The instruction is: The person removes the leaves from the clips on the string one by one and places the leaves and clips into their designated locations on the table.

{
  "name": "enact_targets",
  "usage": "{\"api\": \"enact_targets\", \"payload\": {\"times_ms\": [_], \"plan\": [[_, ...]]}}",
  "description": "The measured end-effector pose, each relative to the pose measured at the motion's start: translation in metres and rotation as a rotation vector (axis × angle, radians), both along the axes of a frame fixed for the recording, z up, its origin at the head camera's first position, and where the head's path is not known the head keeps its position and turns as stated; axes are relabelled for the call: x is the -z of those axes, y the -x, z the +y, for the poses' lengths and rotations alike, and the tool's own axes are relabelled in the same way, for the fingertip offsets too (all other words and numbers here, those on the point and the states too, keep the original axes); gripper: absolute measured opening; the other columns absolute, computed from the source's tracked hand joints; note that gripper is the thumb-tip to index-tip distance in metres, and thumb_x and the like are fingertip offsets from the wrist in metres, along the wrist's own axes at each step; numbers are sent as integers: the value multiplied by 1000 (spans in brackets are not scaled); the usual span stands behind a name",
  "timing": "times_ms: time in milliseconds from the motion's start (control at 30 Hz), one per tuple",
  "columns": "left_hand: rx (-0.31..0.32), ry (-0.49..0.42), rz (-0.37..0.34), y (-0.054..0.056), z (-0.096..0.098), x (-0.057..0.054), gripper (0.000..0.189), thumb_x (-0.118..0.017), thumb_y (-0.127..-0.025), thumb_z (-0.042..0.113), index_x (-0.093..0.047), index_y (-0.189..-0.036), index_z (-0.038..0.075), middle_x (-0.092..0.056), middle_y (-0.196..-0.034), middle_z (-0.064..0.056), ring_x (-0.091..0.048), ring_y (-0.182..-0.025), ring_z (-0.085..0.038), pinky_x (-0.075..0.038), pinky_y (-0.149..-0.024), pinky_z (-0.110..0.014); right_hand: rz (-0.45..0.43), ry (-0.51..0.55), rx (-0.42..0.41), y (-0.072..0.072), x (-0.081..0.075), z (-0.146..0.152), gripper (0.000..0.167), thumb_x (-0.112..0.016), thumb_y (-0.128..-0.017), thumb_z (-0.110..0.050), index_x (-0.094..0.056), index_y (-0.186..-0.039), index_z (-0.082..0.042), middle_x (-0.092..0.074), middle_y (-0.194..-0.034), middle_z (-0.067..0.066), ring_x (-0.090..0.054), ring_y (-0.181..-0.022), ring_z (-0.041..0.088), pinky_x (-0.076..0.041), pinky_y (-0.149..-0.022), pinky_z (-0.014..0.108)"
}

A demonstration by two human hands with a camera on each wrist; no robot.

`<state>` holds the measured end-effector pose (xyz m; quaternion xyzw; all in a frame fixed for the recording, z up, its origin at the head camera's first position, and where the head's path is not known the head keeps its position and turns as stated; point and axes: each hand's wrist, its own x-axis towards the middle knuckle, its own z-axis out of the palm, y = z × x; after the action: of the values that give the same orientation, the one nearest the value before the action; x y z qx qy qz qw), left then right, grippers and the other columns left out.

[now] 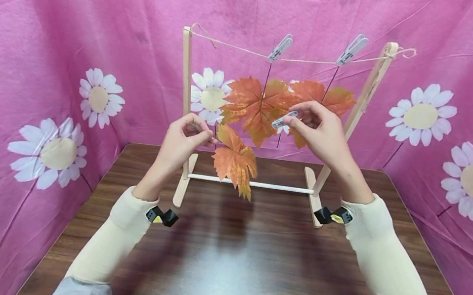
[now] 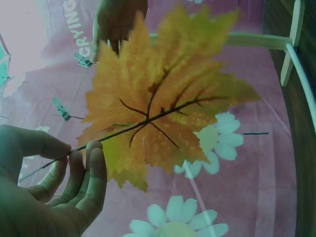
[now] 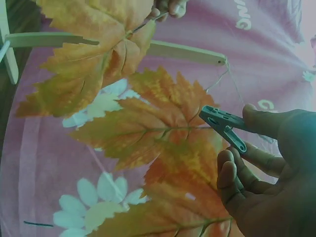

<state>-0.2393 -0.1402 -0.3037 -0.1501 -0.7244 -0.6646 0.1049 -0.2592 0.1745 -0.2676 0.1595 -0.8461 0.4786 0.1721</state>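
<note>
In the head view my left hand (image 1: pixel 185 137) pinches the thin dark stem of an orange artificial maple leaf (image 1: pixel 234 163), which hangs tilted to the right of the fingers. The left wrist view shows the stem (image 2: pixel 106 137) between thumb and fingers. My right hand (image 1: pixel 321 131) holds a grey clothespin (image 1: pixel 285 119) between thumb and fingers, in front of the hanging leaves. Two more leaves, one at left (image 1: pixel 255 102) and one at right (image 1: pixel 332 98), hang by their stems from clothespins (image 1: pixel 280 48) on a string (image 1: pixel 232 45).
A wooden frame has a left post (image 1: pixel 186 71), a right post (image 1: pixel 369 90) and a white crossbar (image 1: pixel 267 186) low down. It stands on a dark wooden table (image 1: pixel 221 265). Behind hangs a pink cloth (image 1: pixel 102 10) printed with white daisies. A second clothespin (image 1: pixel 352 49) sits on the string at right.
</note>
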Motion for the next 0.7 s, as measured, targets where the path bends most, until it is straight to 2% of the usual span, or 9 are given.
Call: {"api": "enact_targets", "payload": {"times_ms": [200, 300, 433, 533, 700], "plan": [[33, -36, -58, 0, -1, 12, 9, -66, -98, -6, -64, -93, 1, -76, -80, 0, -78, -76, -13, -67, -79, -37, -34, -13, 22, -1, 14, 14, 31, -77, -100, -30, -72, -122, -9, -72, -84, -8, -64, -73, 11, -48, -66, 20], [45, -34, -98, 0, -2, 21, 7, -66, -97, -5, -66, -93, 1, -77, -83, -3, -79, -78, -15, -67, -82, -38, -52, -11, 5, -2, 22, 23, 35, -74, -102, -31, -72, -130, -11, -74, -87, -7, -65, -78, 7, -47, -68, 20], [70, -46, -157, 0, -3, 34, 4, -67, -97, -4, -69, -93, -2, -79, -85, -5, -80, -81, -16, -66, -88, -43, -74, -15, -5, -2, 35, 35, 39, -72, -103, -34, -72, -137, -15, -73, -89, -11, -58, -76, 5, -43, -64, 22], [86, -52, -186, 0, -3, 43, 4, -67, -97, -3, -70, -95, -3, -79, -84, -3, -80, -81, -15, -65, -91, -44, -83, -19, 31, -3, 44, 44, 37, -74, -102, -35, -74, -132, -14, -68, -86, -15, -52, -72, 5, -42, -61, 21], [110, -76, -214, 2, -3, 58, 10, -62, -99, -4, -69, -93, -1, -78, -83, -2, -79, -82, -15, -66, -88, -38, -89, -5, 74, -4, 56, 59, 34, -77, -99, -27, -71, -125, -5, -65, -83, -18, -56, -70, 0, -45, -58, 18]]}}
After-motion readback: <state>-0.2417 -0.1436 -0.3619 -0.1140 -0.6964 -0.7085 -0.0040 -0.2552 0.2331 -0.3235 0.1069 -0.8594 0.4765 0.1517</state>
